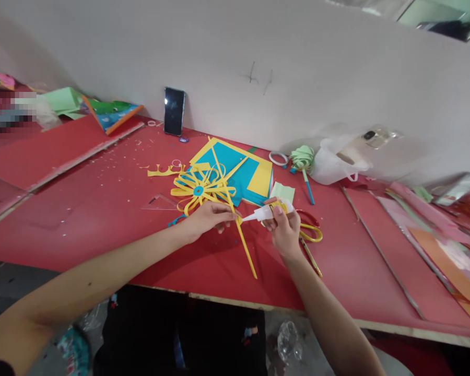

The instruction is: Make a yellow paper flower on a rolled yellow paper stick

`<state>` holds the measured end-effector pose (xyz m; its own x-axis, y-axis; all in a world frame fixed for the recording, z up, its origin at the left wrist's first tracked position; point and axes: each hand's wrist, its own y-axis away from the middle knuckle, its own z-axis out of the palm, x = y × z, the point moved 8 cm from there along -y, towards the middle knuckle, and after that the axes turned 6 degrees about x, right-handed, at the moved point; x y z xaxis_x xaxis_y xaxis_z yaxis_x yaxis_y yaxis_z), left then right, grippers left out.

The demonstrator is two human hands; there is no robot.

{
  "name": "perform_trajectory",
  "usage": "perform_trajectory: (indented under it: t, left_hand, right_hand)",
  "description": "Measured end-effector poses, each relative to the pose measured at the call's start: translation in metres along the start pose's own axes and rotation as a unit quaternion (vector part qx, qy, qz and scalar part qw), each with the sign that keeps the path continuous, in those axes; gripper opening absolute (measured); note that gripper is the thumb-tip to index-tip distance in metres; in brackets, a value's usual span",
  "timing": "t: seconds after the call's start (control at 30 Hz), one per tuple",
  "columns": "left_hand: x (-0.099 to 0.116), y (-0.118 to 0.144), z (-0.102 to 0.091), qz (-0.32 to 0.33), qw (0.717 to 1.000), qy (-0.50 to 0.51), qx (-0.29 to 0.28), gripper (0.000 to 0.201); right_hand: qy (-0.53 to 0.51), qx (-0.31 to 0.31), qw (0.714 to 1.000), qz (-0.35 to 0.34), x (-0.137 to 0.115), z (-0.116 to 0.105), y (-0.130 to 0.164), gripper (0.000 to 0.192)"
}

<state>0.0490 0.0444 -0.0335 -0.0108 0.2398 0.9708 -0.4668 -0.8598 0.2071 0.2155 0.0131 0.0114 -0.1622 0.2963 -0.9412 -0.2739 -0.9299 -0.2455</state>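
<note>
Glue tube (267,211), small and white, sits clasped in the right hand (285,230), its nozzle aimed left at a long yellow paper strip (241,235). The left hand (207,218) has its fingers closed in a pinch on that strip, just beside the nozzle tip. The strip runs from between the two hands down toward the near edge of the red tabletop (102,209). Just beyond the left hand lies a yellow looped paper flower (199,189) with a blue centre, resting on blue and yellow card sheets (243,172). Yellow-handled scissors (311,232) lie right of the right hand. Farther off, past both hands, a dark phone (174,111) leans upright against the wall, and a white plastic bag (335,159) sits beyond the right hand.
</note>
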Motion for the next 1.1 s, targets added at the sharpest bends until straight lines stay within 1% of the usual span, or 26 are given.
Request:
perform_trajectory:
  t: [0.3,0.43,0.57,0.73,0.87,1.1]
  left_hand:
    - [0.0,0.003,0.0029,-0.026,0.999,0.025,-0.006,0.023]
    - [-0.0002,0.0044,0.0034,-0.034,0.999,0.025,-0.003,0.023]
    - [-0.0008,0.0048,0.0037,-0.038,0.999,0.026,-0.002,0.023]
    - [-0.002,0.0041,0.0039,-0.043,0.998,0.035,-0.005,0.022]
    - [-0.0036,0.0037,0.0037,-0.047,0.998,0.037,-0.003,0.022]
    - [-0.001,0.0042,0.0041,-0.036,0.997,0.061,0.002,0.02]
  right_hand:
    - [0.062,-0.006,0.998,0.005,-0.0004,0.0002,0.0057,0.026]
    - [0.088,-0.015,0.996,-0.025,-0.004,0.0001,0.0066,0.024]
    - [0.098,-0.013,0.995,-0.03,-0.003,-0.0022,0.0063,0.024]
    - [0.135,-0.026,0.988,-0.068,-0.0064,-0.0013,0.0067,0.021]
    - [0.144,-0.017,0.987,-0.071,-0.0067,-0.0042,0.0063,0.022]
    - [0.172,-0.044,0.977,-0.116,-0.0083,-0.0025,0.0069,0.022]
